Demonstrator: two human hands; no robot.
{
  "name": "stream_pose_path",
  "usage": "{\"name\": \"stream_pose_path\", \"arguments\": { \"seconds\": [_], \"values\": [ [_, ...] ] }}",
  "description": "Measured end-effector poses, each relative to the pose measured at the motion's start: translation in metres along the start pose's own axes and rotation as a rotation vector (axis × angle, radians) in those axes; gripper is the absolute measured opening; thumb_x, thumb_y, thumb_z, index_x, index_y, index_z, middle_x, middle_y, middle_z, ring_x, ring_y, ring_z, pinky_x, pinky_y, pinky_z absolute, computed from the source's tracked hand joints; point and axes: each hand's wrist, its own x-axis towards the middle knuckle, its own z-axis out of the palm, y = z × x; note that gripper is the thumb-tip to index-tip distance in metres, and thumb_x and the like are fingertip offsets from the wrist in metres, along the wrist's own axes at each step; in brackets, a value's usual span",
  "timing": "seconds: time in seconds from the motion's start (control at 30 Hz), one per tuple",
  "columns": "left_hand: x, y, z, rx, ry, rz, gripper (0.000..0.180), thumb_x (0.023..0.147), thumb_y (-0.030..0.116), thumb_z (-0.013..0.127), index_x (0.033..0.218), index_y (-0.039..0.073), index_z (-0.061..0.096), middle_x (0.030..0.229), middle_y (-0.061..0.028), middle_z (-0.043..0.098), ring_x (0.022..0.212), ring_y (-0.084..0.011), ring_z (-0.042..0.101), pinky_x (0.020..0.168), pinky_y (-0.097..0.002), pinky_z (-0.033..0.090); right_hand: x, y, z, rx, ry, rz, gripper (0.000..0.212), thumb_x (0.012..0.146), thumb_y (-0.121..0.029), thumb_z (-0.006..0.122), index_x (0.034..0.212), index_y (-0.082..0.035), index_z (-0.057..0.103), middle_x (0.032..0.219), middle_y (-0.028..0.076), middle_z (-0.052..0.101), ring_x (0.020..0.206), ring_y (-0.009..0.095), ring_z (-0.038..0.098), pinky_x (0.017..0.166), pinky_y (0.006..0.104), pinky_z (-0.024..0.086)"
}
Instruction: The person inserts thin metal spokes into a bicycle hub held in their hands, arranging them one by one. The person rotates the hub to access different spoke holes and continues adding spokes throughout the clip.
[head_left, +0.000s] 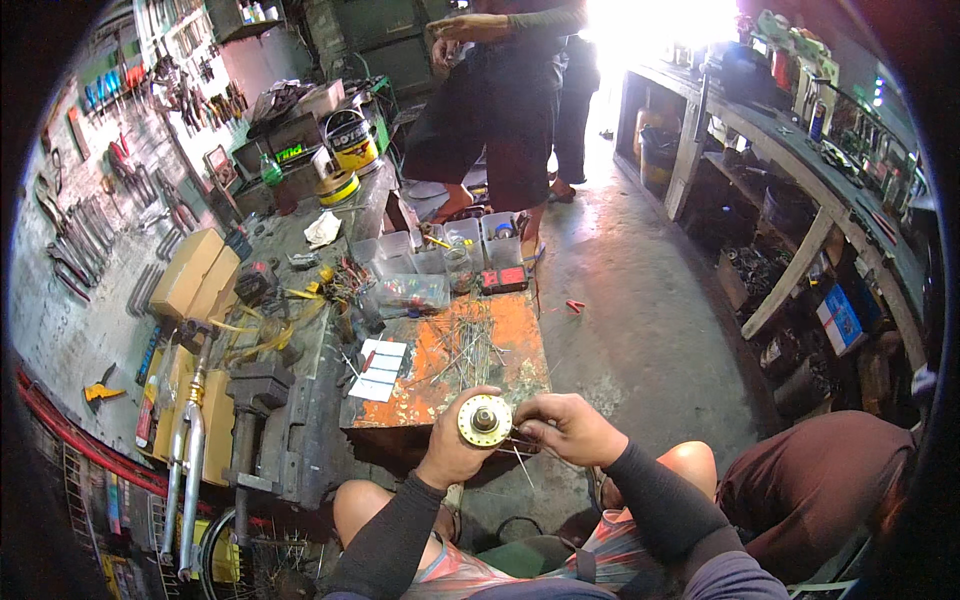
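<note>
A gold wheel hub (485, 421) with a ring of small holes in its flange and a dark axle end faces me. My left hand (447, 446) is wrapped round its left side, with the fingers partly hidden behind it. My right hand (572, 428) is at the hub's right edge, thumb and fingertips pinched together on a thin metal spoke (522, 462) that slants down below the hub. Beyond my hands, a pile of loose spokes (472, 345) lies on a worn orange bench top (522, 372).
A printed paper sheet (379, 370), clear plastic bins (412, 292) and a red-and-black case (503, 279) lie on the bench. A vise (262, 385) and a silver bicycle fork (190, 435) stand left. A person (510, 110) stands ahead; another person's dark-clothed leg (815, 490) is close on my right.
</note>
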Motion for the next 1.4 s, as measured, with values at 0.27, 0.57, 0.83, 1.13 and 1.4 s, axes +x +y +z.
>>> {"name": "stream_pose_path", "arguments": {
  "seconds": [0.27, 0.57, 0.83, 1.13, 1.4],
  "values": [
    [-0.003, -0.01, -0.006, -0.055, -0.003, 0.016, 0.063, 0.089, 0.001, 0.088, 0.145, 0.004, 0.059, 0.123, -0.006, 0.073, 0.113, -0.0147, 0.071, 0.101, -0.0325, 0.057, 0.008, 0.008, -0.01, -0.18, -0.102, -0.053, 0.015, 0.096, -0.011, 0.077, 0.109, -0.003, 0.079, 0.099, 0.017, 0.076, 0.094, 0.039, 0.073, 0.086, 0.0479, 0.058],
    [-0.007, -0.031, -0.003, -0.091, -0.158, -0.064, 0.065, 0.094, 0.002, 0.083, 0.15, 0.006, 0.05, 0.128, -0.0053, 0.067, 0.117, -0.0137, 0.066, 0.105, -0.0333, 0.054, 0.003, 0.005, 0.006, -0.245, -0.024, -0.112, 0.015, 0.093, -0.012, 0.08, 0.105, -0.004, 0.08, 0.094, 0.016, 0.075, 0.09, 0.039, 0.074, 0.083, 0.0475, 0.06],
    [-0.006, -0.02, -0.003, -0.249, -0.256, -0.149, 0.066, 0.1, -0.002, 0.074, 0.156, 0.006, 0.041, 0.116, -0.0025, 0.068, 0.116, -0.0128, 0.065, 0.109, -0.0332, 0.052, -0.003, -0.012, 0.009, -0.272, 0.006, -0.07, 0.013, 0.093, -0.011, 0.079, 0.104, -0.004, 0.078, 0.094, 0.016, 0.074, 0.088, 0.039, 0.073, 0.079, 0.0484, 0.059],
    [-0.011, -0.025, -0.004, -0.359, -0.29, -0.273, 0.089, 0.103, 0.009, 0.08, 0.173, 0.006, 0.025, 0.133, 0.0001, 0.064, 0.125, -0.0125, 0.062, 0.114, -0.0326, 0.049, -0.002, -0.008, 0.014, -0.271, 0.056, -0.06, 0.013, 0.093, -0.011, 0.079, 0.102, -0.002, 0.076, 0.092, 0.017, 0.073, 0.088, 0.041, 0.072, 0.078, 0.0484, 0.058],
    [-0.017, -0.037, 0.005, -0.322, -0.282, -0.258, 0.088, 0.107, 0.011, 0.074, 0.176, 0.007, 0.018, 0.136, -0.0023, 0.063, 0.129, -0.014, 0.06, 0.114, -0.0336, 0.049, -0.001, 0.007, 0.009, -0.227, 0.005, -0.057, 0.017, 0.096, -0.016, 0.077, 0.1, -0.002, 0.072, 0.089, 0.022, 0.07, 0.087, 0.044, 0.07, 0.078, 0.0503, 0.056]
  ]
}}
